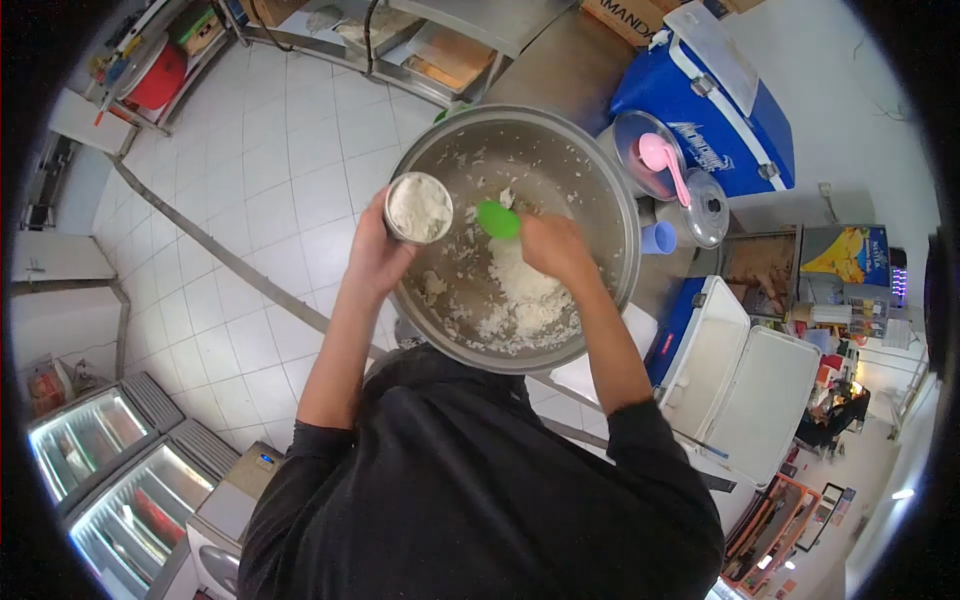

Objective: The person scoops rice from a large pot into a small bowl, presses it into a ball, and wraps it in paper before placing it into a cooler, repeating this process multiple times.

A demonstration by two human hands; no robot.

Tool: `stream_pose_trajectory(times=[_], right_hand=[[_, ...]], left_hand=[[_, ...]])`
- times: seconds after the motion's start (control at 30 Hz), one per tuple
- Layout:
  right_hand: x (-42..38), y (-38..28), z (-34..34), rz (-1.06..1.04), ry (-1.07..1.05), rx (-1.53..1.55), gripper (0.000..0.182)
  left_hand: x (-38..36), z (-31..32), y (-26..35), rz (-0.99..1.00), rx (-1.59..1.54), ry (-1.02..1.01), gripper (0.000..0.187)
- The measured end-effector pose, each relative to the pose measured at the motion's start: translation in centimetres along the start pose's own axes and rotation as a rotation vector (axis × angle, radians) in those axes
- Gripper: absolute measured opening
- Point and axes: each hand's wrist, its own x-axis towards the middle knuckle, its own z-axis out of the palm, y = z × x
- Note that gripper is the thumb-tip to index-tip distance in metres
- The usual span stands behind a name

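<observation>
A large metal pot (pixel 608 165) stands in front of me, with a heap of white, rice-like food (pixel 525 290) on its near right side and bits stuck to its wall. Over the pot's left rim, my left hand (pixel 378 250) grips a small round cup (pixel 449 212) filled level with the rim with white food. My right hand (pixel 555 245) is closed around the handle of a green scoop (pixel 498 219), inside the pot just above the heap. The handle itself is mostly hidden by my fingers.
Right of the pot are a pink ladle (pixel 658 152) on metal cookware, a blue cup (pixel 659 238) and a blue cooler (pixel 735 120). An open cooler (pixel 712 335) sits nearer me on the right. Tiled floor (pixel 270 170) and display fridges (pixel 90 430) lie to the left.
</observation>
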Motion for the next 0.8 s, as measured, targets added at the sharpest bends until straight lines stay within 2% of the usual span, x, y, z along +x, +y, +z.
stream_pose_trajectory(times=[0.1,0.2,0.3,0.5,0.6,0.63,0.7,0.8], right_hand=[[6.2,-0.7,5.3,-0.178,-0.124,-0.106,0.029],[8.1,-2.9,7.6,-0.39,-0.38,-0.186,0.028],[7.1,-1.6,12.9,-0.624,-0.363,-0.1,0.029],[1.0,3.0,10.0,-0.49,-0.727,0.102,0.039],[-0.8,6.2,9.2,-0.444,-0.813,0.296,0.035],[-1.6,7.1,8.7,-0.384,-0.853,0.418,0.035],[-2.5,8.5,7.1,-0.275,-0.915,0.653,0.035],[-3.6,9.0,2.9,-0.252,-0.693,0.813,0.034]], left_hand=[[-1.7,1.4,1.8,-0.014,0.031,-0.007,0.041],[-3.2,1.8,2.2,-0.009,0.007,-0.028,0.041],[-4.6,1.7,2.3,-0.001,-0.058,0.074,0.037],[-5.4,-0.3,1.2,-0.031,-0.086,-0.042,0.036],[-4.9,0.4,0.4,-0.053,-0.06,0.039,0.036],[-4.5,-0.1,0.1,-0.07,-0.048,-0.008,0.036],[-4.1,0.1,-0.7,-0.094,-0.016,0.048,0.039],[-3.1,-1.6,-2.3,-0.114,0.018,0.036,0.04]])
